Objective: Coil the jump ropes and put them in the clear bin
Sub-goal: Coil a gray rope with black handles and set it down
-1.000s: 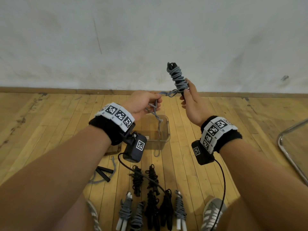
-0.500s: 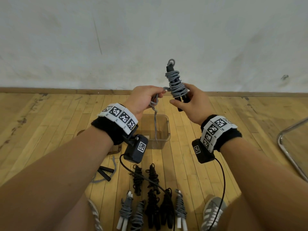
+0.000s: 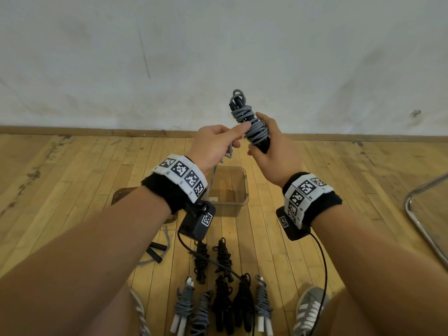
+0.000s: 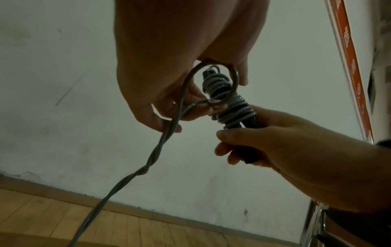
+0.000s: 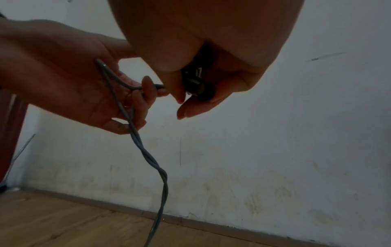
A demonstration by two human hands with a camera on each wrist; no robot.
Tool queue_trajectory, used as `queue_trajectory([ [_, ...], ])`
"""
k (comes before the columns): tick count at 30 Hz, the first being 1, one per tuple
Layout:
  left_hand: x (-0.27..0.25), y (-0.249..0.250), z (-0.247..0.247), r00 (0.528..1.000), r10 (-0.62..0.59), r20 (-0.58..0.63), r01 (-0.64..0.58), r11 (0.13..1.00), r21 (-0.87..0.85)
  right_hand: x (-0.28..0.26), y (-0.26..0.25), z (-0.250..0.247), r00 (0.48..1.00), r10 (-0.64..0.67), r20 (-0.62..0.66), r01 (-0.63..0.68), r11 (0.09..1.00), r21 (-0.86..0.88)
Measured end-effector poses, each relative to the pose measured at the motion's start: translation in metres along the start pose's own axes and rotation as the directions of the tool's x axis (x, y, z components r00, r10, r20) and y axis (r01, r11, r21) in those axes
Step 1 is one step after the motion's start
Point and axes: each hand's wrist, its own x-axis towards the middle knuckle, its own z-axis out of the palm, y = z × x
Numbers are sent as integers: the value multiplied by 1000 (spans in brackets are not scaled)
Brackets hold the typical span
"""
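With your right hand (image 3: 274,151) gripping the handles (image 4: 249,123) and left-hand fingers (image 4: 196,107) pinching the grey rope (image 4: 165,138), keep each wrap taut and tuck the tail.

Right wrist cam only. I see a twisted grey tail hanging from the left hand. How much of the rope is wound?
Observer: The head view shows the grey rope wound in many turns round its black handles, which the right hand holds upright.
Operator: Left grip?
Observer: The left hand pinches a loop of the tail right beside the coil.
Operator: Bin?
Observer: The clear bin stands on the floor below both hands.
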Motion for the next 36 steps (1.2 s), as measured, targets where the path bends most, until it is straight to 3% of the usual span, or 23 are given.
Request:
queue_trajectory([
  [5,0,-5,4,995,-38,-97,37,999,-19,-4,-13,5,998,-65,-25,58,971,-233],
  [7,2,-4,4,993,-61,-102,54,996,-68,-5,-14,8,997,-78,22,80,992,-101],
  [9,4,-3,1,995,-67,-78,62,996,-69,-7,-15,8,991,-85,100,64,979,194],
  [12,5,-2,-3,999,-41,-21,40,998,-44,-4,-17,-2,973,62,222,-172,834,524],
  [14,4,-2,-4,1000,-23,8,24,997,-76,-2,-18,-10,923,145,356,-344,725,596],
  [16,4,-2,-3,999,-3,35,7,995,-97,-2,-19,-15,888,139,438,-407,682,608],
  [23,2,5,-1,988,-38,152,36,999,18,0,-13,-19,943,102,318,-269,797,541],
  [28,2,4,1,974,-128,188,116,990,76,-3,-10,-14,962,29,271,-122,935,333],
  [36,4,4,-3,967,-162,197,155,987,53,3,-5,-11,990,80,117,-102,976,195],
])
